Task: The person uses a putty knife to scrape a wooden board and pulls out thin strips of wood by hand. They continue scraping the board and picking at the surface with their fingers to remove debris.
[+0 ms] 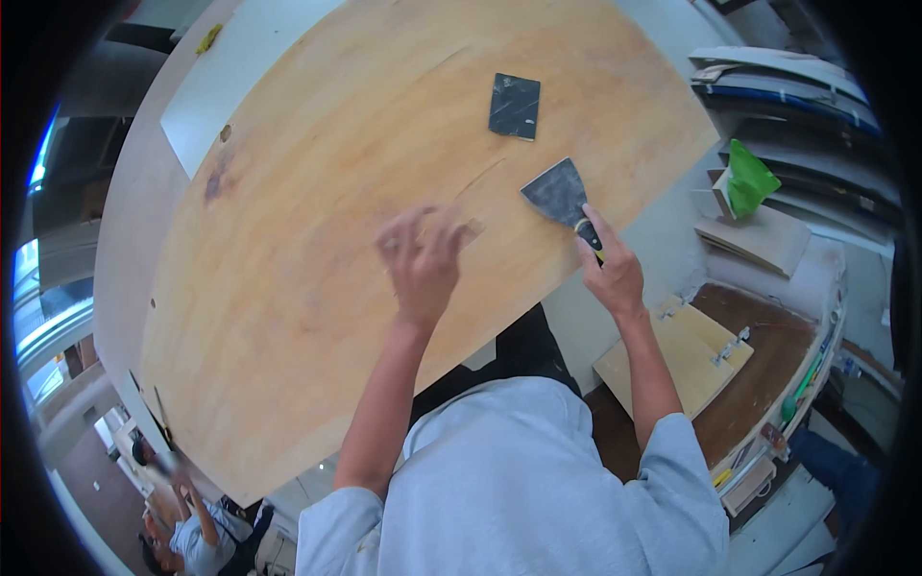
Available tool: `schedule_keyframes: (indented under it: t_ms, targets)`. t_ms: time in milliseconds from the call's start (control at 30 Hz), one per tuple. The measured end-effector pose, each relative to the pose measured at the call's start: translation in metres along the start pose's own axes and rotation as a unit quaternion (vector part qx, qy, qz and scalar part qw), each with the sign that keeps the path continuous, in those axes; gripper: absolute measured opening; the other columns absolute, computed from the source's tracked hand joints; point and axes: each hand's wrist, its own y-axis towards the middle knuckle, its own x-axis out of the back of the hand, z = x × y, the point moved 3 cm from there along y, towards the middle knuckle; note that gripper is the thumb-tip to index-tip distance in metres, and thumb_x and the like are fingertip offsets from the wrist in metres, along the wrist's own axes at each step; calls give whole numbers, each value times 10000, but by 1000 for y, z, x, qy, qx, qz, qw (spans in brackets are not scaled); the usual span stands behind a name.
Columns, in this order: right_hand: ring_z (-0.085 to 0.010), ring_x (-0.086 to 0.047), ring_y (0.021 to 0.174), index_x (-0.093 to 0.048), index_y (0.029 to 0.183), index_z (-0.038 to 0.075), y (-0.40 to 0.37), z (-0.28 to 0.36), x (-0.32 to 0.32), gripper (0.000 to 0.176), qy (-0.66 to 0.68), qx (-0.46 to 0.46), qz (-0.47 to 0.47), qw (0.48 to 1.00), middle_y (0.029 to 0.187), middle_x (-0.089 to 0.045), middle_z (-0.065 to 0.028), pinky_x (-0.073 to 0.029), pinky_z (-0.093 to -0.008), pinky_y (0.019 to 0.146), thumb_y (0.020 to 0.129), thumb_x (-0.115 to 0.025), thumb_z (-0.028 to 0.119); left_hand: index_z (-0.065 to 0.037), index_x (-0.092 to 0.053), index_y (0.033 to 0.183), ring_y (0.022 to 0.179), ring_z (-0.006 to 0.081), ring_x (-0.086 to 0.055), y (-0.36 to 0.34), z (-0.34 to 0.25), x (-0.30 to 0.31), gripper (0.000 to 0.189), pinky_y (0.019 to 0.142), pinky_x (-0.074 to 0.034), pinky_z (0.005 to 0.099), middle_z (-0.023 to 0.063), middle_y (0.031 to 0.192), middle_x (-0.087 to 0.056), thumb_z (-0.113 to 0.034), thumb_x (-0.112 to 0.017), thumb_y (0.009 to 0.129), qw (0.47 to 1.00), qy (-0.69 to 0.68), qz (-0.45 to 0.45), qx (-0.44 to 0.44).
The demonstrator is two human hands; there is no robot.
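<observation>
My right hand [616, 274] is closed around the black and yellow handle of a putty knife [560, 194]. Its wide grey blade points up and left over a large sheet of wood [336, 173]. My left hand [423, 264] hovers over the middle of the sheet, its fingers bent and smeared by motion. A small brownish flat piece [473, 231] shows right beside those fingers; I cannot tell whether they hold it. Beyond the blade, a dark scuffed rectangular piece [515, 106] lies flat on the wood. A thin dark crack-like line runs in the wood left of the blade.
Right of the sheet stand stacked panels [788, 91], a green bag [749, 180] and a hinged wooden board [687, 350] on a brown surface. A white sheet [226, 91] and a small yellow object [208, 38] lie at upper left. Another person [206, 533] works at lower left.
</observation>
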Motion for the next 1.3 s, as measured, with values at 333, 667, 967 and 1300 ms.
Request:
schedule_keyframes:
  t_ms: [333, 667, 967, 1300]
  targets:
    - [-384, -766, 1092, -627, 1522, 138, 35, -68, 46, 569, 59, 3, 31, 998, 1270, -772, -188, -613, -435, 900, 973, -771, 103, -214, -813, 1149, 1076, 244, -662, 79, -14, -99, 258, 1066, -427, 450, -11, 1049, -749, -152, -829, 899, 986, 65, 141, -68]
    - [-350, -784, 1010, -663, 1489, 139, 53, -87, 49, 543, 110, 13, 23, 994, 1185, -796, -156, -620, -415, 840, 963, -799, 125, -96, -693, 1058, 1113, 248, -660, 93, -24, -105, 177, 1131, -411, 515, 56, 1053, -696, -38, -698, 891, 943, 167, 224, -180]
    - [-349, -746, 837, -665, 1510, 193, 58, -61, 33, 592, 54, 141, 146, 978, 1001, -772, -117, -599, -440, 731, 935, -791, 138, -105, -665, 1053, 1115, 264, -655, 97, -16, -113, 176, 1154, -386, 513, 76, 1041, -665, -32, -658, 892, 959, 142, 185, -159]
    - [-374, -755, 923, -662, 1509, 228, 92, 12, -21, 557, 38, 146, 199, 968, 1089, -785, -124, -610, -456, 767, 962, -761, 194, -8, -654, 1046, 960, 376, -655, 163, -3, 54, 47, 880, -519, 469, 169, 1022, -690, -39, -686, 1033, 990, 23, -89, 109]
